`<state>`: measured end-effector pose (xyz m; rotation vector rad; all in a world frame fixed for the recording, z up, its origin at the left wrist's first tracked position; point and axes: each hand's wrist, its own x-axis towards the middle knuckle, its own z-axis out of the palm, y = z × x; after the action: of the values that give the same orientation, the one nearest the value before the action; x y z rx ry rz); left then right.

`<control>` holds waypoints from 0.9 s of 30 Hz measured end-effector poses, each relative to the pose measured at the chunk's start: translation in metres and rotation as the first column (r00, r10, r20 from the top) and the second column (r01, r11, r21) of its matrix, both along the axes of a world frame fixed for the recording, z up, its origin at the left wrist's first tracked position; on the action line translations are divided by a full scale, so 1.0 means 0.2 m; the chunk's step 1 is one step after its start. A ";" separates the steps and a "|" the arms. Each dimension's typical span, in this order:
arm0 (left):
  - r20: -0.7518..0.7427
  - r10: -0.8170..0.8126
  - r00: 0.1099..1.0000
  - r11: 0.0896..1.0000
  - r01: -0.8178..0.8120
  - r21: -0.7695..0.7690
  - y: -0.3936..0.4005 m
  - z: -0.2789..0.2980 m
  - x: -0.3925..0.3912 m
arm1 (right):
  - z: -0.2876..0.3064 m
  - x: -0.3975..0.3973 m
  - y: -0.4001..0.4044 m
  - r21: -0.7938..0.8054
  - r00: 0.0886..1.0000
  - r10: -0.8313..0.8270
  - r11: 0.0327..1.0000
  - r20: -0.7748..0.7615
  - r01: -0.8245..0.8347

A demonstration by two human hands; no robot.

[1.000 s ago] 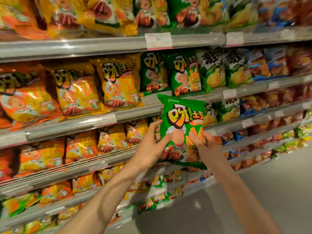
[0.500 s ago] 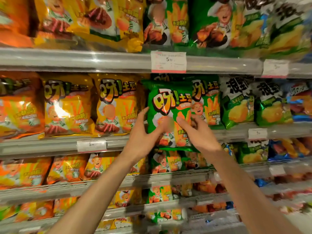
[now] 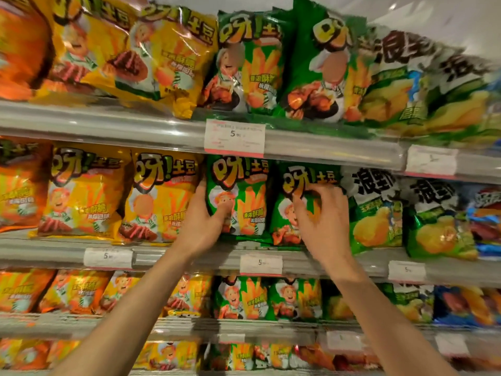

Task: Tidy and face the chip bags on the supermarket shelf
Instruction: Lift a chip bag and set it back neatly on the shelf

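A green chip bag (image 3: pixel 238 191) stands upright on the second shelf (image 3: pixel 168 253), front face out, just under a price tag (image 3: pixel 234 137). My left hand (image 3: pixel 204 223) grips its lower left edge, thumb on the front. My right hand (image 3: pixel 322 213) rests with spread, curled fingers on the front of the neighbouring green chip bag (image 3: pixel 287 213) to the right. Yellow bags (image 3: pixel 160 196) of the same brand stand to the left of the held bag.
Green-and-white corn-snack bags (image 3: pixel 374 210) fill the shelf to the right of my right hand. The top shelf (image 3: pixel 108 123) carries yellow and green bags above. Lower shelves (image 3: pixel 189 324) hold more orange, yellow and green bags. Price tags line the shelf rails.
The green bag has gone from held in the air into its slot on the second shelf. My right hand has left it and moved onto the bag to its right.
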<state>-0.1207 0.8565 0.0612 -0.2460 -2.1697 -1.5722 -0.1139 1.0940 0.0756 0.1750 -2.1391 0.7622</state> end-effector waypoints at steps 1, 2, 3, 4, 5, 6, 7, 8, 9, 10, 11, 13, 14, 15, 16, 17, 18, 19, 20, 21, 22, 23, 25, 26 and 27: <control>0.000 0.019 1.000 0.999 -0.019 -0.030 0.01 -0.01 0.00 | -0.02 -0.01 0.02 0.041 0.998 -0.054 0.998 -0.013 0.054; -0.005 0.030 1.000 0.998 -0.030 -0.060 0.02 -0.02 0.01 | -0.04 -0.02 0.02 0.069 0.996 -0.088 0.994 0.018 0.086; -0.008 0.032 0.999 0.996 -0.033 -0.084 0.03 -0.02 0.01 | -0.07 -0.03 0.01 0.106 0.991 -0.119 0.988 0.058 0.113; 0.003 0.031 1.000 0.994 -0.031 -0.103 0.04 -0.03 0.02 | -0.10 -0.04 0.00 0.153 0.984 -0.155 0.978 0.087 0.140; 0.029 0.026 0.999 0.993 -0.022 -0.112 0.05 -0.04 0.02 | -0.12 -0.05 -0.01 0.198 0.977 -0.186 0.967 0.105 0.163; 0.055 0.030 0.998 0.992 -0.024 -0.121 0.05 -0.04 0.02 | -0.14 -0.05 -0.02 0.223 0.972 -0.203 0.959 0.115 0.174; 0.065 0.040 0.997 0.991 -0.032 -0.130 0.05 -0.05 0.02 | -0.15 -0.06 -0.02 0.224 0.972 -0.203 0.959 0.117 0.174; 0.055 0.055 0.997 0.989 -0.047 -0.139 0.05 -0.05 0.03 | -0.15 -0.07 -0.01 0.212 0.974 -0.197 0.962 0.110 0.170; 0.041 0.072 0.997 0.986 -0.065 -0.153 0.06 -0.05 0.04 | -0.14 -0.08 0.01 0.198 0.976 -0.194 0.965 0.100 0.171; 0.027 0.082 0.996 0.983 -0.077 -0.164 0.07 -0.04 0.05 | -0.15 -0.08 0.03 0.189 0.976 -0.200 0.965 0.090 0.180; 0.016 0.085 0.996 0.982 -0.081 -0.168 0.08 -0.05 0.05 | -0.15 -0.08 0.04 0.185 0.975 -0.210 0.964 0.080 0.192; 0.028 0.060 0.998 0.984 -0.055 -0.172 0.11 -0.05 0.03 | -0.16 -0.08 0.06 0.174 0.972 -0.226 0.962 0.058 0.213; 0.038 0.044 0.998 0.984 -0.037 -0.173 0.12 -0.05 0.02 | -0.16 -0.08 0.06 0.167 0.972 -0.230 0.961 0.050 0.219; 0.051 0.038 0.998 0.985 -0.029 -0.172 0.12 -0.04 0.02 | -0.17 -0.09 0.06 0.165 0.971 -0.233 0.961 0.045 0.223; 0.067 0.045 0.997 0.984 -0.033 -0.172 0.12 -0.04 0.02 | -0.17 -0.09 0.06 0.169 0.970 -0.237 0.959 0.043 0.227; 0.088 0.061 0.994 0.983 -0.045 -0.180 0.12 -0.04 0.02 | -0.17 -0.09 0.06 0.176 0.969 -0.242 0.957 0.043 0.231; 0.106 0.087 0.991 0.978 -0.065 -0.200 0.12 -0.04 0.02 | -0.18 -0.09 0.06 0.181 0.969 -0.245 0.955 0.042 0.233; 0.114 0.121 0.986 0.968 -0.092 -0.232 0.12 -0.05 0.03 | -0.18 -0.10 0.06 0.184 0.969 -0.244 0.955 0.040 0.232; 0.109 0.160 0.981 0.955 -0.126 -0.267 0.12 -0.06 0.03 | -0.18 -0.10 0.07 0.188 0.970 -0.241 0.955 0.039 0.230; 0.085 0.197 0.977 0.941 -0.165 -0.295 0.12 -0.07 0.04 | -0.18 -0.10 0.07 0.194 0.971 -0.237 0.955 0.038 0.226; 0.030 0.227 0.973 0.926 -0.207 -0.315 0.13 -0.07 0.05 | -0.18 -0.09 0.08 0.197 0.972 -0.231 0.956 0.036 0.220; -0.050 0.249 0.967 0.909 -0.251 -0.332 0.14 -0.06 0.05 | -0.18 -0.09 0.08 0.195 0.975 -0.220 0.958 0.032 0.210; -0.242 0.272 0.931 0.863 -0.347 -0.366 0.16 -0.05 0.06 | -0.16 -0.09 0.08 0.195 0.982 -0.191 0.963 0.006 0.186; -0.340 0.268 0.901 0.832 -0.395 -0.390 0.17 -0.03 0.05 | -0.15 -0.09 0.09 0.211 0.984 -0.177 0.961 -0.021 0.177; -0.424 0.250 0.870 0.797 -0.434 -0.420 0.19 -0.01 0.03 | -0.13 -0.09 0.09 0.240 0.985 -0.167 0.955 -0.048 0.174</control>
<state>-0.1143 0.8941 0.0586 -0.2427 -2.1404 -0.6721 -0.1324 1.1118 0.0504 0.1260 -2.1851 0.3936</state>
